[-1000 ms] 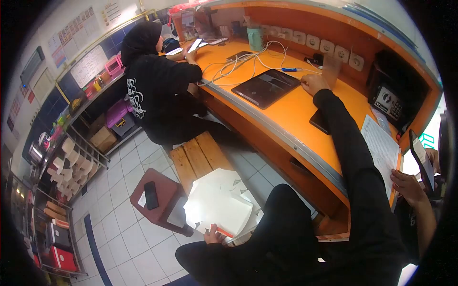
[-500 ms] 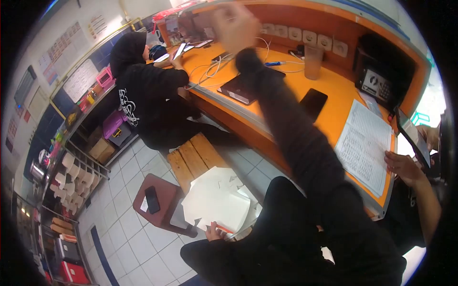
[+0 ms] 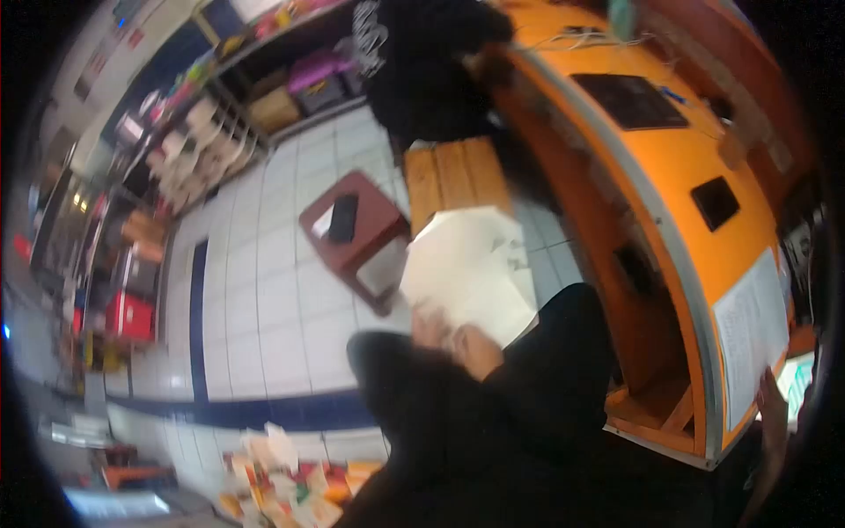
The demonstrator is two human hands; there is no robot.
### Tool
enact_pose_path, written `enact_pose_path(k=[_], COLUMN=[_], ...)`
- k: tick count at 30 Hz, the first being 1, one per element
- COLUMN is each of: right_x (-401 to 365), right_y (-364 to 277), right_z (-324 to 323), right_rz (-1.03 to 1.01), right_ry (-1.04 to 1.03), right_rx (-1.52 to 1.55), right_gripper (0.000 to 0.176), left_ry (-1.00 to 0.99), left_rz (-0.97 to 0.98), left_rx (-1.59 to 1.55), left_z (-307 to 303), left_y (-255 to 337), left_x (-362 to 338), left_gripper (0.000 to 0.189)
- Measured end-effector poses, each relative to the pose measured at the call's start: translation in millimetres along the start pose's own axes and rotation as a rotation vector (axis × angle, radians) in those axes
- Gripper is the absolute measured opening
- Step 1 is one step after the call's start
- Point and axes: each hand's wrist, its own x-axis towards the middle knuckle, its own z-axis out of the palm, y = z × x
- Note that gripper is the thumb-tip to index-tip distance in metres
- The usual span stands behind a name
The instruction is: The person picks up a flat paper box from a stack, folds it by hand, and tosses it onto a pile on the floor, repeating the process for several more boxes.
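Seems to be handling or adjusting the pale sheet point(image 3: 458, 273) at its near edge, with both hands there: left hand point(image 3: 429, 327) close beside right hand point(image 3: 480, 352), fingers partly bent. Too blurred to tell a pinch from a light touch. Sheet spread over the near part of the wooden tabletop point(image 3: 449, 176), beside a maroon stool point(image 3: 321, 204). For any finer work on that edge, probably calls for steadying with one hand and a controlled grip with the other.
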Motion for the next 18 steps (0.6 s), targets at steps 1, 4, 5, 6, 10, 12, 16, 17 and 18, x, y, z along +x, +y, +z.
enact_pose_path(k=[1, 4, 5, 6, 10, 12, 16, 17, 18], right_x=[7, 13, 13, 13, 22, 22, 26, 27, 28], right_y=[-32, -6, -4, -2, 1, 8, 10, 9, 8], right_z=[-15, 1, 0, -1, 2, 11, 19, 17, 14], right_rz=[0.111, 0.107, 0.105, 0.184, 0.206, 0.188, 0.141, 0.198, 0.200], right_ry=[-0.008, 0.030, 0.013, -0.033, -0.013, 0.014, 0.021, -0.017, -0.018], right_rx=[-0.038, -0.056, -0.055, -0.051, -0.062, -0.062, -0.017, 0.033, 0.034], right_gripper=[0.024, 0.031, 0.031, 0.032, 0.033, 0.034, 0.037, 0.038, 0.038], left_ry=[-0.061, 0.082, 0.110, 0.140, 0.124, 0.158, 0.291, 0.341, 0.342], left_rz=[-0.001, 0.140, 0.153, 0.165, 0.222, 0.240, 0.098, 0.105, 0.103], left_rx=[0.045, 0.166, 0.229, 0.292, 0.621, 0.645, 0.368, 0.329, 0.329], left_z=[10, 9, 8, 7, 5, 6, 10, 12, 14], left_y=[16, 4, 11, 18, 31, 25, 3, 4, 6], left_x=[-2, 14, 9, 4, -4, -11, -19, -22, -23], left_gripper=[0.042, 0.038, 0.037, 0.036, 0.034, 0.032, 0.031, 0.033, 0.033])
